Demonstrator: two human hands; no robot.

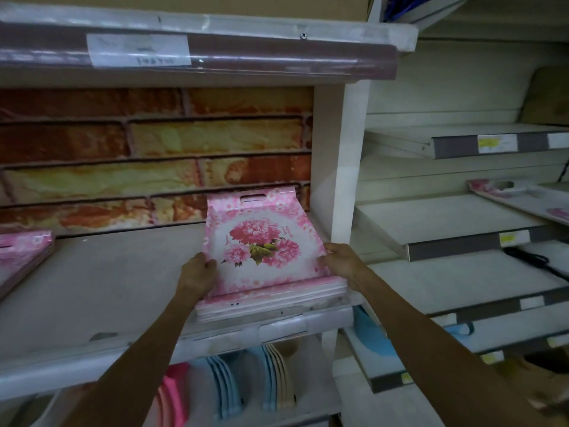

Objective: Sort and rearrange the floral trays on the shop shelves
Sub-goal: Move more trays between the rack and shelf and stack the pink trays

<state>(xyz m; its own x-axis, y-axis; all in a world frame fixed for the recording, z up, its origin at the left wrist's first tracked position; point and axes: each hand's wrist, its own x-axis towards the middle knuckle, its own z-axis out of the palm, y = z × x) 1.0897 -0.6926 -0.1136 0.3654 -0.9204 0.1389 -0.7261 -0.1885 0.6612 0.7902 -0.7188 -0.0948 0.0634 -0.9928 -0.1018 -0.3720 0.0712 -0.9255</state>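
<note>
Left hand [198, 274]: closed on the left edge of the tray stack [264, 263], fingers curled round the side.
Right hand [340, 265]: closed on the right edge of the same stack; thumb on the top tray's rim.
Tray stack: pink floral trays, flat on the shelf [101, 288], near edge at or just over the shelf lip, right side close beside the upright [334, 186].
Risk, slip: the trays look glossy and loosely nested; a tilt or uneven pull may likely fan the stack or send lower trays off the lip.
Risk, knock: a push rightward may jam the stack on the upright.
Risk, below: dropped trays would land among the plates [246, 383] on the lower shelf.
Shelf surface: pale, dusty, mostly bare; second stack [23, 257] at far left, well apart.
Backing: brick-pattern panel [154, 155].
Room: dim shop; the right bay [455, 211] is sparsely stocked, with another pink tray [517, 195] on it.
</note>
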